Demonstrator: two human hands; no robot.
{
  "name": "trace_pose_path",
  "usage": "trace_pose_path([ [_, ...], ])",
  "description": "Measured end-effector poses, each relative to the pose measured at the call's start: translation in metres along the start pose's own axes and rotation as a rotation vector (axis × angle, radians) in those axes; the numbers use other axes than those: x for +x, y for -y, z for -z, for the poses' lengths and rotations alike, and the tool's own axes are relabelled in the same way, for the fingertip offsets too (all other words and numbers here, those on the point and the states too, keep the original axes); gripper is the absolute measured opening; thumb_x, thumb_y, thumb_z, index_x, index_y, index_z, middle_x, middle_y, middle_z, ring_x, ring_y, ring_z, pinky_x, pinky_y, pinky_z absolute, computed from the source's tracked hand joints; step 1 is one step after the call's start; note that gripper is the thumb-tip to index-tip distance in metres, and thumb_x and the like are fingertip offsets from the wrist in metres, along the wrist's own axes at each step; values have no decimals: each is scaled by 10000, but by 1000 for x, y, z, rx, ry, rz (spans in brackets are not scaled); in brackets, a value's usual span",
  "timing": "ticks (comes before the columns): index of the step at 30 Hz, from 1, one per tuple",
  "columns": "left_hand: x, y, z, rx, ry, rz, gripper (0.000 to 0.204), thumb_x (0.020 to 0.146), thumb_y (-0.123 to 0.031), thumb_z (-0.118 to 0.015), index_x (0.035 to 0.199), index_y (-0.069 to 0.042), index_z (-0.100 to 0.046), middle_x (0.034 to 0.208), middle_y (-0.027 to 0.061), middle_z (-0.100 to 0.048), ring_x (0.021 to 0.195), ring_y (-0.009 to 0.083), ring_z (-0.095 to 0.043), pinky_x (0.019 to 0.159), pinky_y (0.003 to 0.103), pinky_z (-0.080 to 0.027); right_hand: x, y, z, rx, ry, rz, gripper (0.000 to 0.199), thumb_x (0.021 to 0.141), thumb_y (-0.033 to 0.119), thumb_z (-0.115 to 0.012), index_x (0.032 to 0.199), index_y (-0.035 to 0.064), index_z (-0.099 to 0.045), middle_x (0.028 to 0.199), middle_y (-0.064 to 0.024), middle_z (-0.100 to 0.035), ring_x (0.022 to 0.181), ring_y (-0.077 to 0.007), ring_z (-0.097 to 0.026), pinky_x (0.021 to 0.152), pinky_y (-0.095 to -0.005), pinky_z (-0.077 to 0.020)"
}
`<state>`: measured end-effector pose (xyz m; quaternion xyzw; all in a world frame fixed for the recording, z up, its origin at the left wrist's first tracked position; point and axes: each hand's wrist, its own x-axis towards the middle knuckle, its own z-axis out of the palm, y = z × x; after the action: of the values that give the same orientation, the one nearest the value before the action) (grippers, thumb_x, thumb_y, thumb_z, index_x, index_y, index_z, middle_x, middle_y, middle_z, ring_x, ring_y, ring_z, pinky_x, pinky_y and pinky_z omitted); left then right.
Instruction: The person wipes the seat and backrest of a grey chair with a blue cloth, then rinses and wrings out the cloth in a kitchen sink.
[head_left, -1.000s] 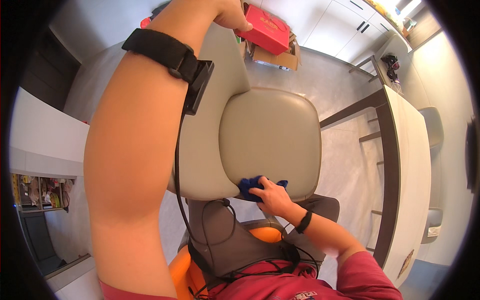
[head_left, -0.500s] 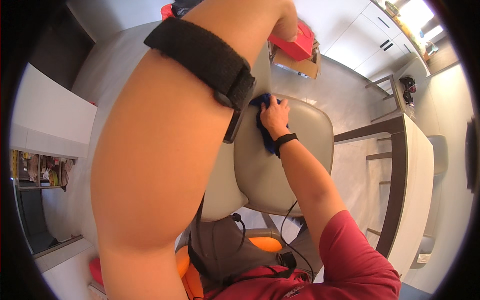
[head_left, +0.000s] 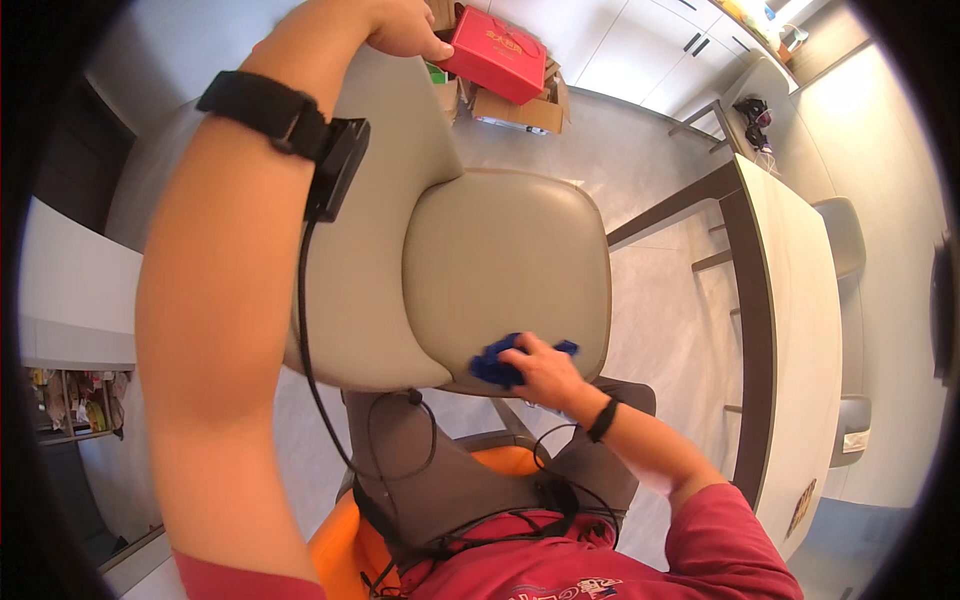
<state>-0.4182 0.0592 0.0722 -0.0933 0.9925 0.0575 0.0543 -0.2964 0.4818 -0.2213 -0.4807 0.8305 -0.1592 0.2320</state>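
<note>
Your right hand (head_left: 545,372) is grasping a bunched blue cloth (head_left: 495,362), with the fingers bent over it, at the near side of the chair's seat (head_left: 505,260). Your left hand (head_left: 405,28) is stretched far forward to the top of the backrest (head_left: 355,300); whether its fingers are closed around that edge, one cannot tell. To handle the cloth well, it would probably be better to spread it flatter, so that more of it meets the seat, and to press evenly, with extra care along the rim and in the corner against the backrest. A steady left hand should help the chair not to turn. The cloth lies directly under your right fingers and sticks out on both sides of them, while it is well apart from your left hand. Along your left forearm a black cable (head_left: 306,330) hangs, which could catch. Farther out, a red box (head_left: 497,55) stands near a carton (head_left: 510,108), and a table (head_left: 805,280) is at the right.
</note>
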Motion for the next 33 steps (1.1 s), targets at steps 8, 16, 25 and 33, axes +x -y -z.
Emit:
trace_pose_path([
  [8,-63,-30,47,-704,415,101,1243,808,-617,-767,1669,-146,-4,1647,205,-311,1500,316,-352,1196,489,-312,24,51,36,1148,-269,-367,362,914,203,-697,1222,33,-611,1004,-81,-662,900,-168,-621,793,-350,-533],
  [16,-220,-7,-48,-1410,-135,415,564,1064,-452,-522,1439,-30,-513,1305,110,-643,1142,187,-645,966,346,-526,107,231,136,877,-903,519,437,857,144,-759,1246,26,-598,1033,-165,-584,930,-337,-603,840,-377,-502],
  [25,-210,-45,-66,-1673,-425,344,495,1095,-411,-434,1314,-4,-610,1219,79,-679,1052,170,-662,884,309,-530,90,77,-66,714,-329,-444,501,922,381,-618,1266,16,-615,1208,-273,-654,1137,-432,-630,969,-492,-493],
  [33,-218,-40,-70,-1783,-467,303,666,1092,-561,-321,1349,-5,-583,1280,101,-658,1150,214,-645,1003,355,-509,123,239,170,916,-859,261,464,911,315,-681,1261,24,-595,1189,-247,-614,1055,-398,-644,908,-456,-515],
])
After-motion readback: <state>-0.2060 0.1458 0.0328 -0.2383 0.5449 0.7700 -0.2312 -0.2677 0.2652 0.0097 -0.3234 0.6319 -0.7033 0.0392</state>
